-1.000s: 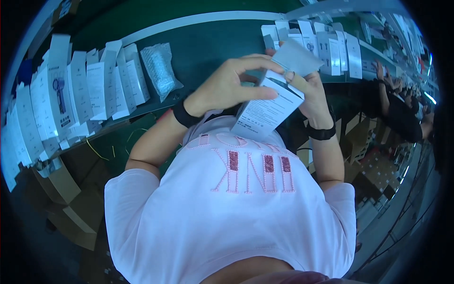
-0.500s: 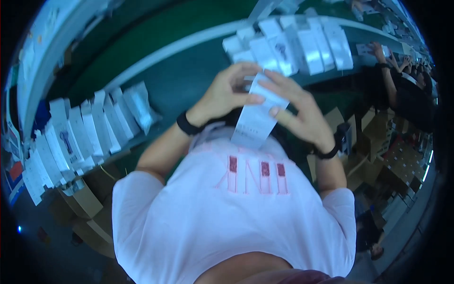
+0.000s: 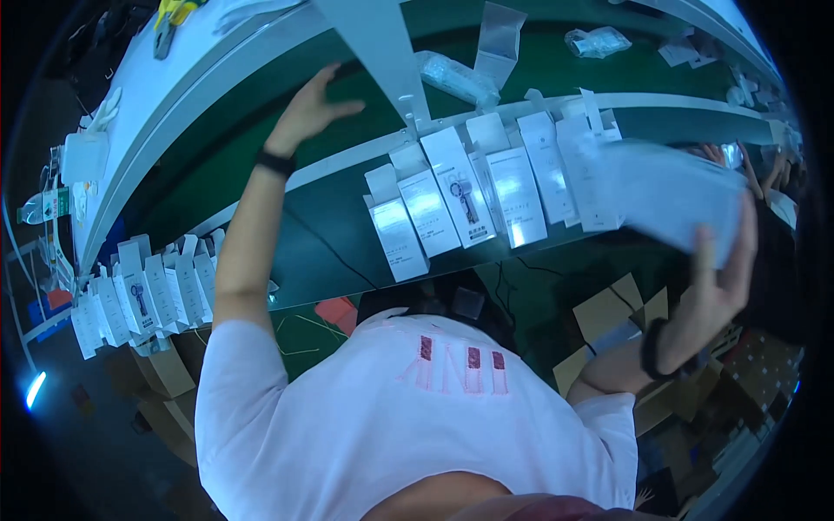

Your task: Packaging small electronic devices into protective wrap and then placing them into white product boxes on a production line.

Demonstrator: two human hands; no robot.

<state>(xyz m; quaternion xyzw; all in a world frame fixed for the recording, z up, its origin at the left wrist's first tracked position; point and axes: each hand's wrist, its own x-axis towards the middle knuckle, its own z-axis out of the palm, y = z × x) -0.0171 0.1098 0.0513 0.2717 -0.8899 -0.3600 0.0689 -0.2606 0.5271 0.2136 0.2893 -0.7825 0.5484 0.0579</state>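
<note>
My left hand [image 3: 306,113] is stretched out over the green belt, fingers spread, with nothing in it. Off to the right, my right hand [image 3: 717,282] grips a white box [image 3: 673,191], smeared by motion, at the right end of a row of boxes. That row holds several upright white cartons with raised flaps; one carton [image 3: 460,191] bears a picture of a small handheld device. Beyond the row, a clear bubble-wrapped packet [image 3: 456,80] lies on the belt, nearest to my left hand among the loose items.
A white metal post [image 3: 369,52] rises between my left hand and the packet. Another row of open white boxes [image 3: 143,291] stands at the left. Crumpled clear plastic [image 3: 598,42] lies on the far belt. Brown cartons [image 3: 608,317] sit below at right; a co-worker's hands show at far right.
Both hands were together on a white box before my chest. Now my right hand has carried a white box rightward, while my left has let go and reached up and left. The view has shifted.
</note>
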